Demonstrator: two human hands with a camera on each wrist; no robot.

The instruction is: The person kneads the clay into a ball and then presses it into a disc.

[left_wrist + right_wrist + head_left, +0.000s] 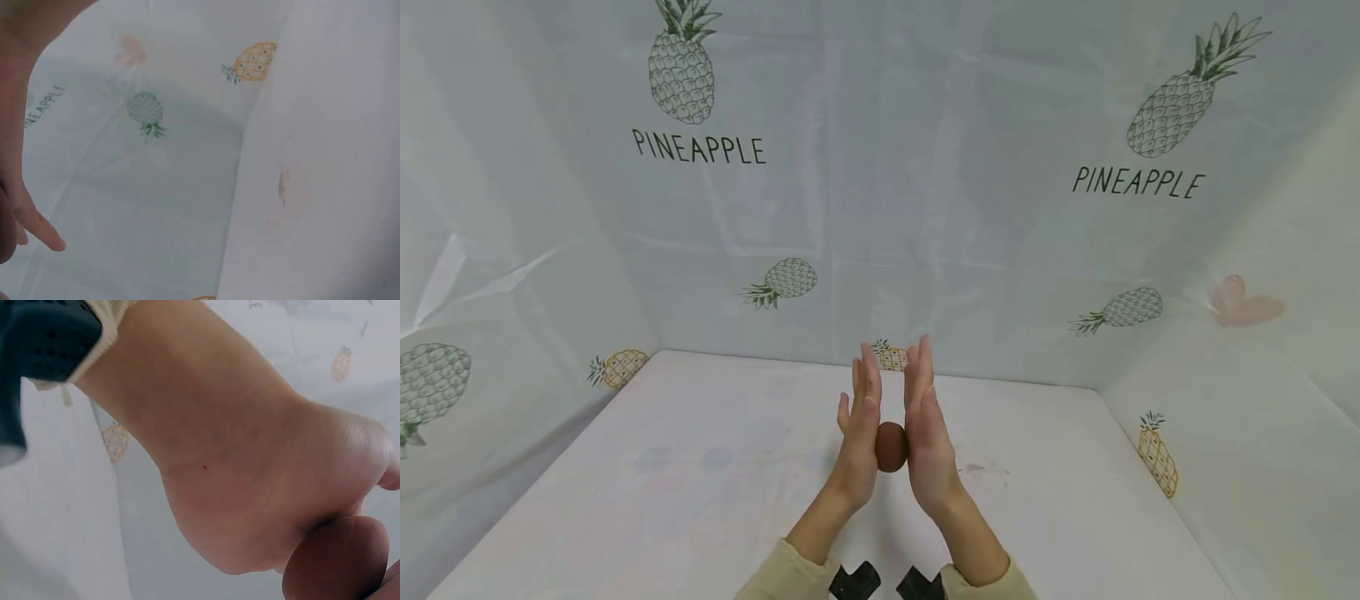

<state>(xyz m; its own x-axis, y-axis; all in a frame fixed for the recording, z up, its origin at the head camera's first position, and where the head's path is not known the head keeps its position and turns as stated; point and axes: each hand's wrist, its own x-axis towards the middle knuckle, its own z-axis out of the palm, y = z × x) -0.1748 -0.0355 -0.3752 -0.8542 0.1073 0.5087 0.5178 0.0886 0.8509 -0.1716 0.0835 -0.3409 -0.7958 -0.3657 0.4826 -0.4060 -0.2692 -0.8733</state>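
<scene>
Just white table (700,467), pineapple-print walls (925,208).

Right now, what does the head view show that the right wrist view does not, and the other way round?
Only the head view shows both hands, the left hand and right hand, flat with straight fingers, pressing the brown ball between the palms above the white table, plus the PINEAPPLE lettering. Only the right wrist view shows the dark wrist strap close up. Both show the brown ball against the right palm and the pineapple-print backdrop.
</scene>
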